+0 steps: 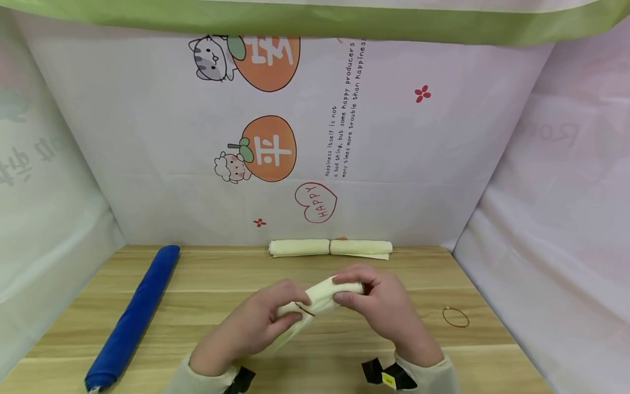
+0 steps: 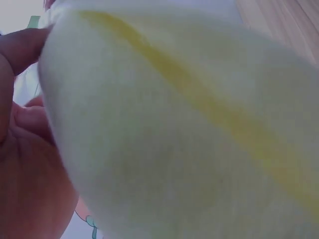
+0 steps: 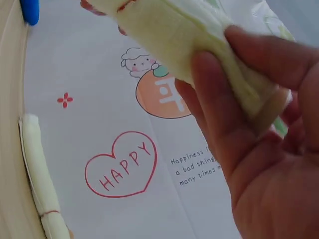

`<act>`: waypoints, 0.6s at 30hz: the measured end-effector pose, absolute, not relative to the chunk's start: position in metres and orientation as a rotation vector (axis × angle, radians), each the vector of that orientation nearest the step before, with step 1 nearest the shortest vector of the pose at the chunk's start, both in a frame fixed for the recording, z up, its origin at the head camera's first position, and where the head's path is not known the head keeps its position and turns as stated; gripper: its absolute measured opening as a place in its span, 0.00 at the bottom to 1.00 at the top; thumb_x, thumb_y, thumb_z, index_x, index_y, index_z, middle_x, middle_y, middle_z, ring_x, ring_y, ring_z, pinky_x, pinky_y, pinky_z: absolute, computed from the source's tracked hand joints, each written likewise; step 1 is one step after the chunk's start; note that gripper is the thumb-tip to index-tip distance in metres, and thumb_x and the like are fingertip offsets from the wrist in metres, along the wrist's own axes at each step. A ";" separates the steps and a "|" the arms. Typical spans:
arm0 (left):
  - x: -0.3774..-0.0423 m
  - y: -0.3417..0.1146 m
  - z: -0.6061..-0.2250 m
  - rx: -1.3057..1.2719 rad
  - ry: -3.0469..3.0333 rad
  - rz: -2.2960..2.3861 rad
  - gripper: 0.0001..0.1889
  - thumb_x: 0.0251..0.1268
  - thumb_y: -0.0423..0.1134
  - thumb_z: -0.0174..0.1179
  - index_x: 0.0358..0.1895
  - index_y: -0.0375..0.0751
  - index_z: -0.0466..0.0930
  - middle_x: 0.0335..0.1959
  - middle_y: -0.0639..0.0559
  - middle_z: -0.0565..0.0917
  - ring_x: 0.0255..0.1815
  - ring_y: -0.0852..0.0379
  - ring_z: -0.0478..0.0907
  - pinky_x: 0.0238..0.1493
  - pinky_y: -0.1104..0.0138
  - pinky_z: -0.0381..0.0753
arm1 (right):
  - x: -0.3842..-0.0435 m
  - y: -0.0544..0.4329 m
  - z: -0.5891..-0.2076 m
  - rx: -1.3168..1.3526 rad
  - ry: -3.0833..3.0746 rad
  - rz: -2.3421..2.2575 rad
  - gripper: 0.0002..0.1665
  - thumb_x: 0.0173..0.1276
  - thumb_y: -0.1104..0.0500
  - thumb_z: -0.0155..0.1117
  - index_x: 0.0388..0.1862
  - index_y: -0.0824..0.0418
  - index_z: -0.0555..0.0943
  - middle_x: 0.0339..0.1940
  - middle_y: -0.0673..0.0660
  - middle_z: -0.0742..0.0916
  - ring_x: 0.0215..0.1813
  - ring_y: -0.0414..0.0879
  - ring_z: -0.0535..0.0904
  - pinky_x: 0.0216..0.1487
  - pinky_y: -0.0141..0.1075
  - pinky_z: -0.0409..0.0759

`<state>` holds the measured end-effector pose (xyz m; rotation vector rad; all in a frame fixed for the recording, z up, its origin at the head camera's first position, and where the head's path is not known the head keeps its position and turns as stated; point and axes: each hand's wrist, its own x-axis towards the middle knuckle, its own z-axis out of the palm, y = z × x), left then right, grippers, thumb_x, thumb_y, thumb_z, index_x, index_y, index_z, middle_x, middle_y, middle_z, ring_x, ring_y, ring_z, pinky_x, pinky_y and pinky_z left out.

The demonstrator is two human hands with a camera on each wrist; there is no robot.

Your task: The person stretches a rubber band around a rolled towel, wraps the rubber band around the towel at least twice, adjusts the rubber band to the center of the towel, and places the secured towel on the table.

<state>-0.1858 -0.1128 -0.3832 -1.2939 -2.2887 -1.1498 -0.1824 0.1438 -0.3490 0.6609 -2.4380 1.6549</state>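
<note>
A pale yellow rolled cloth (image 1: 326,294) is held slanted above the table between both hands. My left hand (image 1: 246,322) grips its lower left end, where a thin brown elastic band (image 1: 306,310) lies across the roll. At the upper right end, my right hand (image 1: 386,303) pinches the roll between thumb and fingers. A loose part of the cloth hangs down beside the left hand. In the left wrist view the cloth (image 2: 149,129) fills most of the picture, blurred, and hides much of that hand. The right wrist view shows fingers curled round the cloth (image 3: 164,35).
Against the back wall lies another pale yellow roll (image 1: 300,247) with a band round its middle. A long blue roll (image 1: 135,314) lies along the left side. To the right, a thin brown loop (image 1: 455,317) rests on the wooden table (image 1: 423,273). Printed white sheets surround the table.
</note>
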 end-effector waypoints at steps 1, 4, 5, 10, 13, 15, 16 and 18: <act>-0.186 -0.113 -0.383 -1.320 -2.280 -1.128 0.14 0.68 0.31 0.63 0.51 0.53 0.77 0.54 0.60 0.79 0.50 0.60 0.76 0.49 0.62 0.79 | -0.182 0.143 -0.348 0.593 -2.432 1.721 0.13 0.57 0.61 0.78 0.42 0.59 0.89 0.45 0.55 0.87 0.38 0.49 0.84 0.38 0.39 0.84; -0.186 -0.111 -0.384 -1.324 -2.278 -1.040 0.13 0.69 0.33 0.63 0.51 0.54 0.77 0.53 0.61 0.78 0.47 0.62 0.76 0.45 0.66 0.78 | -0.181 0.141 -0.346 0.443 -2.416 1.895 0.14 0.57 0.63 0.78 0.43 0.63 0.88 0.40 0.60 0.87 0.36 0.53 0.85 0.39 0.41 0.84; -0.185 -0.110 -0.384 -1.306 -2.275 -1.022 0.12 0.69 0.34 0.63 0.50 0.54 0.78 0.52 0.61 0.78 0.45 0.63 0.76 0.44 0.67 0.78 | -0.181 0.140 -0.346 0.415 -2.409 1.932 0.15 0.57 0.63 0.78 0.43 0.65 0.88 0.39 0.61 0.87 0.36 0.54 0.85 0.40 0.42 0.84; -0.184 -0.105 -0.386 -1.280 -2.215 -0.916 0.08 0.66 0.33 0.67 0.42 0.51 0.82 0.47 0.60 0.78 0.40 0.64 0.76 0.41 0.71 0.78 | -0.180 0.134 -0.345 0.338 -2.367 2.018 0.13 0.57 0.66 0.76 0.42 0.67 0.87 0.37 0.63 0.85 0.37 0.56 0.84 0.40 0.44 0.85; -0.183 -0.106 -0.386 -1.353 -2.231 -0.858 0.07 0.64 0.32 0.67 0.36 0.51 0.82 0.48 0.58 0.75 0.41 0.63 0.77 0.42 0.73 0.77 | -0.180 0.132 -0.345 0.246 -2.379 1.990 0.11 0.57 0.66 0.76 0.41 0.65 0.88 0.36 0.62 0.85 0.35 0.55 0.85 0.39 0.42 0.85; -0.183 -0.109 -0.385 -1.397 -2.279 -0.881 0.07 0.65 0.32 0.67 0.35 0.51 0.82 0.51 0.57 0.73 0.43 0.62 0.77 0.43 0.73 0.77 | -0.181 0.132 -0.344 0.168 -2.373 1.984 0.11 0.57 0.66 0.75 0.40 0.64 0.88 0.35 0.61 0.85 0.34 0.54 0.86 0.38 0.42 0.85; -0.183 -0.111 -0.385 -1.400 -2.300 -0.896 0.07 0.65 0.32 0.66 0.35 0.51 0.82 0.53 0.57 0.72 0.45 0.62 0.77 0.44 0.72 0.77 | -0.181 0.132 -0.344 0.135 -2.367 1.987 0.10 0.57 0.66 0.75 0.40 0.64 0.88 0.35 0.61 0.85 0.33 0.54 0.86 0.38 0.42 0.85; -0.182 -0.114 -0.384 -1.365 -2.346 -0.925 0.06 0.67 0.33 0.65 0.37 0.52 0.82 0.54 0.57 0.72 0.47 0.62 0.77 0.46 0.69 0.78 | -0.182 0.133 -0.344 0.088 -2.341 2.010 0.10 0.57 0.66 0.75 0.40 0.64 0.88 0.35 0.62 0.85 0.34 0.54 0.85 0.38 0.42 0.85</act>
